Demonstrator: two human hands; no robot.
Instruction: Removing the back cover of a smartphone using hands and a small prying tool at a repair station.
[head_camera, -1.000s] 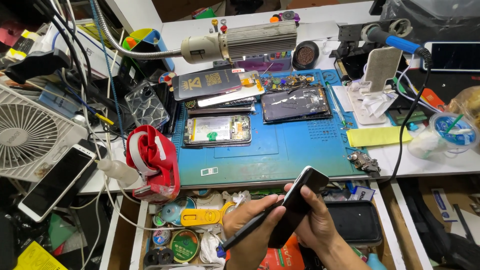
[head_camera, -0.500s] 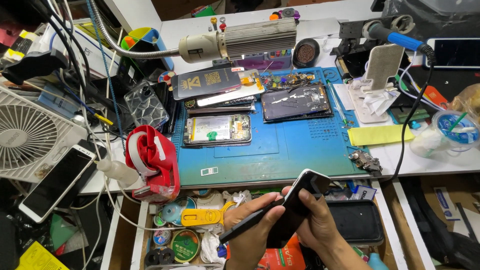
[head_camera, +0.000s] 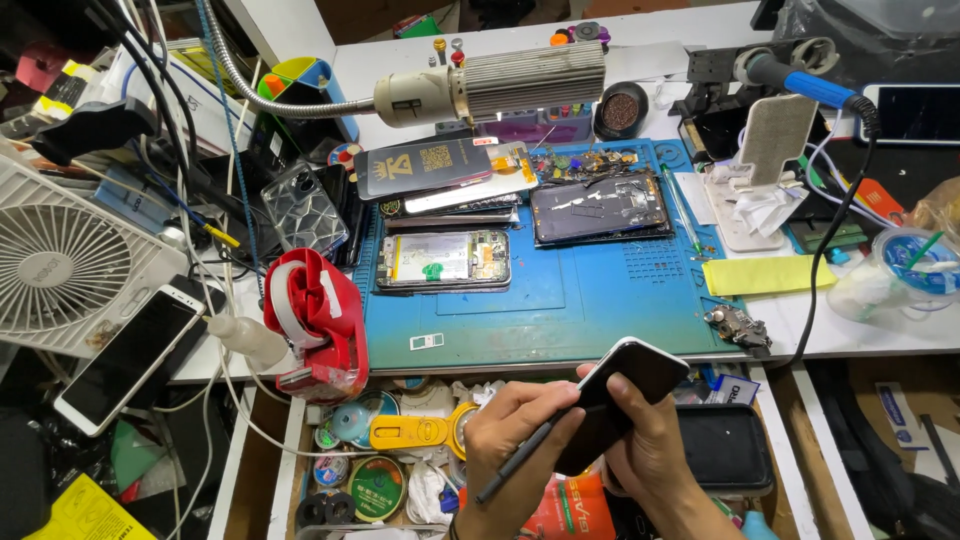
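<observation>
**Phone lifted a little higher over the open drawer**

Compared with a second ago, the dark phone (head_camera: 622, 395) sits slightly higher and tilts more toward the blue mat (head_camera: 560, 300); both hands have barely shifted, so the work on it looks steady rather than finished. The right hand (head_camera: 655, 450) is wrapped around the phone's lower half, fingers closed on its edge. The left hand (head_camera: 510, 440) is closed on a thin black tool (head_camera: 525, 455), its upper end against the phone's side.

On the worktop (head_camera: 860, 330) beyond lie two opened phones (head_camera: 443, 260) (head_camera: 600, 208), a red tape dispenser (head_camera: 318, 322) and a yellow cloth (head_camera: 765, 274). The lamp head (head_camera: 500, 85) and a dangling black cable (head_camera: 825, 270) crowd the space above the mat. The cluttered drawer (head_camera: 390, 450) lies directly beneath the hands.
</observation>
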